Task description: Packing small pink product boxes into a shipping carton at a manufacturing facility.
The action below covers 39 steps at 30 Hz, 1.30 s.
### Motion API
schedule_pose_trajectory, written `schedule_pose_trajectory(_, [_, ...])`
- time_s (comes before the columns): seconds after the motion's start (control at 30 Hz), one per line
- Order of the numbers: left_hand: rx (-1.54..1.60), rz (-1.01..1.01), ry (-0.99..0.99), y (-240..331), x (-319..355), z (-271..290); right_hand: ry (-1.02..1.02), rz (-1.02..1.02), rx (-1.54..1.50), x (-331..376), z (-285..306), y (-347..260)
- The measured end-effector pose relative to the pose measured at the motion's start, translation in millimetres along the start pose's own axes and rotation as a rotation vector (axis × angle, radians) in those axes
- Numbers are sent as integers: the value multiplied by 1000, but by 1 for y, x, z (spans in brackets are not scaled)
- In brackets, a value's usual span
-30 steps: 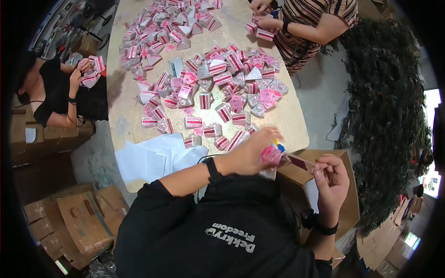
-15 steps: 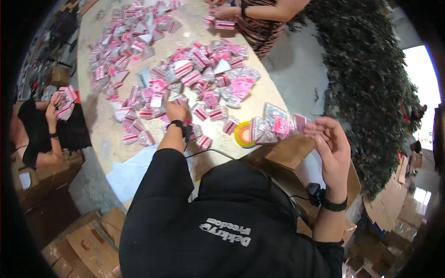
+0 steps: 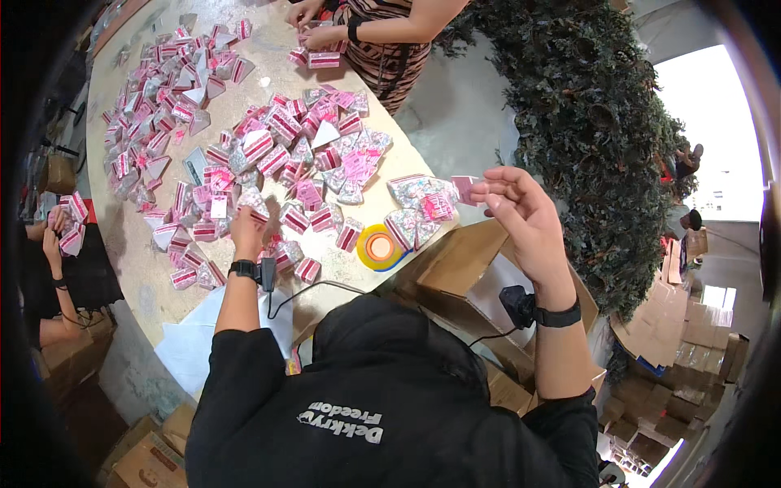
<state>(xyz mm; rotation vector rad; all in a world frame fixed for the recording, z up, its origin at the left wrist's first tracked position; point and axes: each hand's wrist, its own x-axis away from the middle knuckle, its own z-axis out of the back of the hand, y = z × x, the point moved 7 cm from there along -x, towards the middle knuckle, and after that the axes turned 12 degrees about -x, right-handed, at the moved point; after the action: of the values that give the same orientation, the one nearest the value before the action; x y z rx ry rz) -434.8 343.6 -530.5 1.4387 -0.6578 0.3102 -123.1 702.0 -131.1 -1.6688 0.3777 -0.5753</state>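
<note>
My left hand (image 3: 246, 229) reaches onto the wooden table (image 3: 154, 268) and closes over a small pink-and-white packet (image 3: 254, 201) in the pile. My right hand (image 3: 521, 207) is raised beyond the table's right edge, pinching a small pink card (image 3: 465, 189) between thumb and fingers. A clear bag of pink pieces (image 3: 423, 199) lies on the table edge just left of that hand. A yellow tape roll (image 3: 378, 246) sits near the front edge between my hands.
Several pink striped packets (image 3: 277, 146) cover the table. Another person's hands (image 3: 313, 24) hold packets at the far side; a third person (image 3: 61, 236) holds some at the left. An open cardboard box (image 3: 472, 268) is below my right hand. Dark foliage (image 3: 586, 114) stands at right.
My left hand has moved left into the pile of packets. My right hand has risen and moved toward the table edge with the pink card.
</note>
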Motion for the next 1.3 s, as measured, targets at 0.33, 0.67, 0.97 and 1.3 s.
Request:
schedule_pose_trajectory(0.33, [759,-59,-756,138,146,-154,2,-35,15,-9,-13,-3])
schedule_pose_trajectory(0.67, [487,-137,-1307,157,268,-276,-75,-62,19,-19,-33,11])
schedule_pose_trajectory(0.97, [379,-119,-1358,152,278,-280,-36,-110,30,-18,-22,22])
schedule_pose_trajectory(1.3, [417,-229,-1245,211,282,-262,22,-38,-77,-6,-5,28])
